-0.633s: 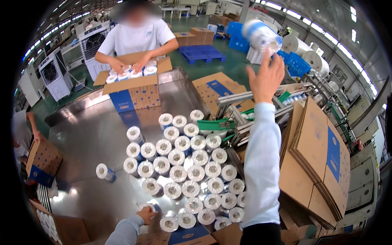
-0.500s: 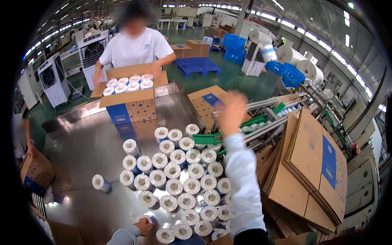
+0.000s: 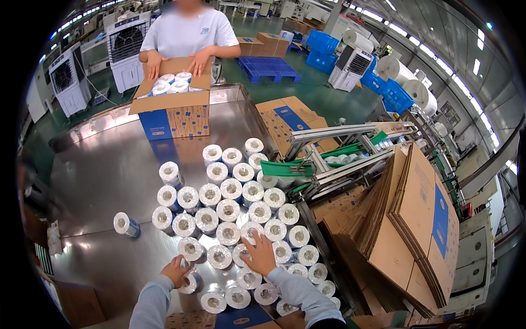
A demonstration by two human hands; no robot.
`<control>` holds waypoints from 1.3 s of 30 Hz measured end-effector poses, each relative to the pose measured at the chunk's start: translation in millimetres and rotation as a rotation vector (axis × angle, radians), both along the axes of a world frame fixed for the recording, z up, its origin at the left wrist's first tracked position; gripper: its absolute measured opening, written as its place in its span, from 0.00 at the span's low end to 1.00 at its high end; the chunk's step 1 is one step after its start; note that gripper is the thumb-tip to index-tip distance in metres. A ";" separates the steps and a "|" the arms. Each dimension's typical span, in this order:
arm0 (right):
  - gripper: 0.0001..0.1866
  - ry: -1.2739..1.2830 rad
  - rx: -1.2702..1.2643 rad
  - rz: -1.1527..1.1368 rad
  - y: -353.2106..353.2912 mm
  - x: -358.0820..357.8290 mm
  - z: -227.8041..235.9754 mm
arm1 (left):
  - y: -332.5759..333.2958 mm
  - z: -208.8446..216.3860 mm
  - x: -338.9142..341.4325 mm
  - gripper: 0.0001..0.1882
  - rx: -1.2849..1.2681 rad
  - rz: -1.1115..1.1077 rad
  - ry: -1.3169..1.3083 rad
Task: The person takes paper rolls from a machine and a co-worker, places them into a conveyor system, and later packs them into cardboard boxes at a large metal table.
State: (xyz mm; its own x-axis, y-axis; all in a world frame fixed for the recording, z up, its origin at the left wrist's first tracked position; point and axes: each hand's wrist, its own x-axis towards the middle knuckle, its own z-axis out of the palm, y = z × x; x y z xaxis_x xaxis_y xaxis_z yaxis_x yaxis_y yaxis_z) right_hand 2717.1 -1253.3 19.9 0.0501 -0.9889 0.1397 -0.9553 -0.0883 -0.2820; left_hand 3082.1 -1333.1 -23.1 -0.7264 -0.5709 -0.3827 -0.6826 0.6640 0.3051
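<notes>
Several upright paper rolls (image 3: pixel 227 210) in clear wrap with blue sides crowd the metal table (image 3: pixel 98 181). My left hand (image 3: pixel 174 271) is curled against the side of a paper roll (image 3: pixel 189 282) at the near left of the group. Over the middle of the group, my right hand (image 3: pixel 259 255) spreads its fingers across the roll tops, touching them and holding none. One paper roll (image 3: pixel 126 225) stands apart at the left. Below my forearms lies the edge of a brown and blue carton (image 3: pixel 244 317), mostly hidden.
Across the table a co-worker (image 3: pixel 189 33) rests both hands on an open carton (image 3: pixel 186 118) packed with rolls. A conveyor with green guides (image 3: pixel 287 168) reaches the table at the right. Flattened cartons (image 3: pixel 416 219) lean beside it. A blue pallet (image 3: pixel 268 68) lies on the floor beyond.
My right hand has come down from above the conveyor onto the rolls. My left hand stays by a near-left roll. The view has tipped downward, and the co-worker's hands have shifted on the carton.
</notes>
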 end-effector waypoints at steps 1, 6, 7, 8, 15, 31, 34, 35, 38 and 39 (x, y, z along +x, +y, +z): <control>0.32 0.003 0.110 -0.015 21.5 -7.0 -32.6 | -5.6 6.5 -8.9 0.28 -0.034 -0.068 -0.033; 0.36 0.008 0.202 0.029 28.7 -13.8 -41.0 | -19.4 46.0 -27.1 0.32 -0.273 -0.327 -0.089; 0.35 0.001 0.202 0.067 21.3 -10.6 -36.7 | -21.0 44.6 -24.5 0.30 -0.297 -0.348 -0.091; 0.35 0.003 0.203 0.093 17.4 -10.6 -32.0 | -23.8 40.5 -27.5 0.29 -0.324 -0.379 -0.082; 0.36 -0.041 0.182 0.384 11.1 -11.1 -21.5 | -34.1 -13.9 -41.7 0.15 -0.292 -0.451 -0.040; 0.14 0.185 0.191 0.663 10.2 -12.3 -70.0 | -14.3 142.8 46.4 0.27 -0.144 0.468 0.228; 0.18 0.191 0.340 0.621 6.3 -15.5 -35.3 | 16.6 233.0 93.0 0.21 -0.017 0.739 0.501; 0.20 0.148 0.365 0.579 7.0 -10.6 -6.0 | 40.8 248.3 130.5 0.19 0.040 0.749 0.697; 0.22 -0.106 0.186 0.427 29.6 -32.9 90.7 | 126.7 315.2 178.2 0.19 0.384 0.924 0.966; 0.23 -0.313 0.170 0.293 41.7 -42.0 130.7 | 164.8 341.8 154.4 0.21 0.597 1.104 1.268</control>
State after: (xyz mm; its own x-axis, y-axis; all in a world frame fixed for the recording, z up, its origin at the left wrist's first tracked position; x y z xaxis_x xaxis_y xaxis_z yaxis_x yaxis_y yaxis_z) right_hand 2675.1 -1211.6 150.6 0.3124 -0.9495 0.0295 -0.7635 -0.2695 -0.5869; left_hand 3236.5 -1168.3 318.6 -0.1260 -0.9560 -0.2648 0.1301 -0.2806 0.9510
